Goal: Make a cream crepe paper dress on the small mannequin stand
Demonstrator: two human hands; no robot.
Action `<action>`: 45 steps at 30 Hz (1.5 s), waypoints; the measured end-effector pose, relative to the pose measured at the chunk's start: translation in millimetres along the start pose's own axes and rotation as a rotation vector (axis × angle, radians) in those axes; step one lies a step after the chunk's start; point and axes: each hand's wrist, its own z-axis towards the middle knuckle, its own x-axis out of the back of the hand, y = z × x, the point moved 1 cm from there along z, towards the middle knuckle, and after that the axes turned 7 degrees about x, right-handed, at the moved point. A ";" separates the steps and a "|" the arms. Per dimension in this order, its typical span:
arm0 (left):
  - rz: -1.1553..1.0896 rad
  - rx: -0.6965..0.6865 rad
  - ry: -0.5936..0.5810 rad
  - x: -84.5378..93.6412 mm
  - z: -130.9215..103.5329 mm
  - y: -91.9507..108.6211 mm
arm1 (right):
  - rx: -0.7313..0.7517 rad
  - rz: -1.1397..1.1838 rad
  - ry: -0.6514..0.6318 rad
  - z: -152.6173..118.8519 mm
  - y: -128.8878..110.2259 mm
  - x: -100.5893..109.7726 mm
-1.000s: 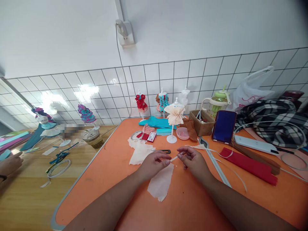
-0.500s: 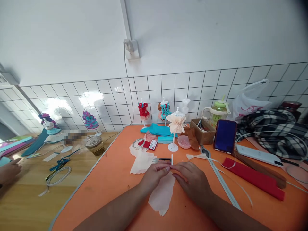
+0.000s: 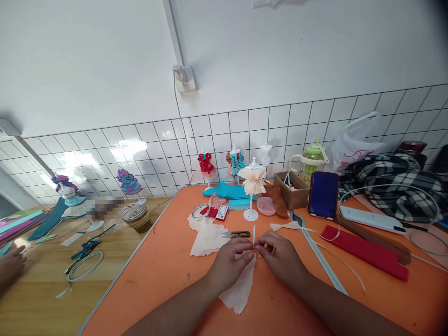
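My left hand (image 3: 229, 262) and my right hand (image 3: 280, 254) meet fingertip to fingertip above the orange table, both closed in a pinch. A narrow white strip (image 3: 254, 234) stands up from between their fingertips. Below them lies a pale pink piece of crepe paper (image 3: 241, 290), partly hidden by my left hand. Thread snips (image 3: 238, 234) with black handles rest just beyond my left hand. Behind the hands stands a small white dress form (image 3: 251, 214) wearing a peach ruffled dress (image 3: 253, 179).
Cream paper (image 3: 207, 239) and a pink dish (image 3: 266, 206) lie beyond. A cardboard box (image 3: 292, 190), a phone (image 3: 323, 195), a metal ruler (image 3: 324, 261) and red paper (image 3: 366, 252) are on the right. Another person's hand (image 3: 12, 263) is at far left.
My right hand's fingers have curled into a tighter pinch, and the white strip has shifted slightly right with both hands. The snips show more fully. The camera view has tilted a little.
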 end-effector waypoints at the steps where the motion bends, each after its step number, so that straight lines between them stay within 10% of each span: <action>1: 0.048 -0.007 0.026 -0.3 0.7 -0.9 | -0.053 0.046 -0.014 1.0 1.3 -1.4; 5: 0.069 -0.022 0.048 1.9 4.0 -4.2 | -0.167 0.209 -0.032 1.1 4.4 -6.8; 15: -0.121 0.021 -0.081 3.9 2.4 -1.6 | 0.187 -0.088 0.035 -3.2 2.7 0.0; 26: 0.084 -0.051 0.161 -2.0 2.2 -6.4 | -0.111 0.099 0.023 -2.2 1.1 -12.0; 45: 0.071 0.032 0.148 0.2 2.6 4.9 | 0.140 -0.120 0.059 -8.3 -3.5 -7.6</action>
